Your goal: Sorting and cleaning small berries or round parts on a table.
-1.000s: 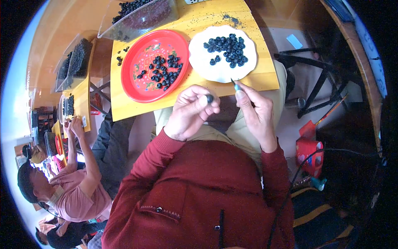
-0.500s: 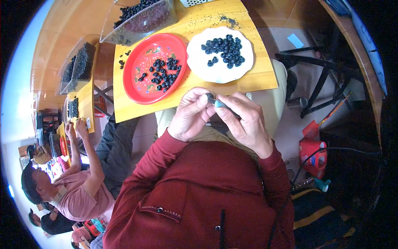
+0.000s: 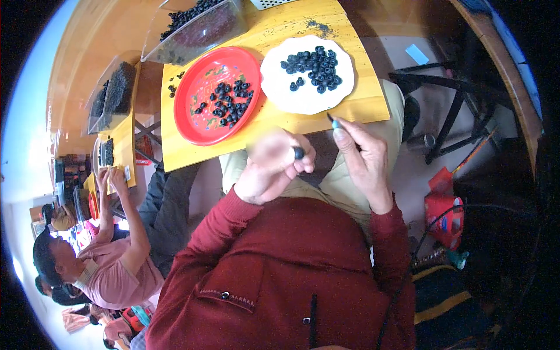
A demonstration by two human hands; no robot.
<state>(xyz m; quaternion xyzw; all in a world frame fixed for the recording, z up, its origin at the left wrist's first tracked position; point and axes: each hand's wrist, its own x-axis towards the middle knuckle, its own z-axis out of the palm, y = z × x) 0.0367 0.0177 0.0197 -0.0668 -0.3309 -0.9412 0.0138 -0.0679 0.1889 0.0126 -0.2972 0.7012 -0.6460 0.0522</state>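
My left hand [image 3: 271, 166] is raised in front of the table edge, its fingers closed on a dark, round, blueberry-like ball [image 3: 298, 153]. Part of this hand is smeared by motion. To its right, my right hand [image 3: 366, 160] grips a slim tool [image 3: 335, 123] with a light-blue section and a thin dark tip, which points up toward the white plate. The two hands are apart. Similar dark balls lie in a loose group on the scalloped white plate [image 3: 286, 99], and more sit on the red oval plate [image 3: 189, 116] to the left.
Behind the plates on the wooden table [image 3: 268, 125] stands a clear bin [image 3: 201, 38] full of dark balls. Dark crumbs [image 3: 318, 27] lie at the back. At the left, a co-worker in a pink shirt [image 3: 116, 271] works at another table. A red bag [image 3: 443, 219] is at the right.
My hands were together at the ball with the tool against it. Now they have parted: the right hand with the tool moved right and up, the left turned with the ball.
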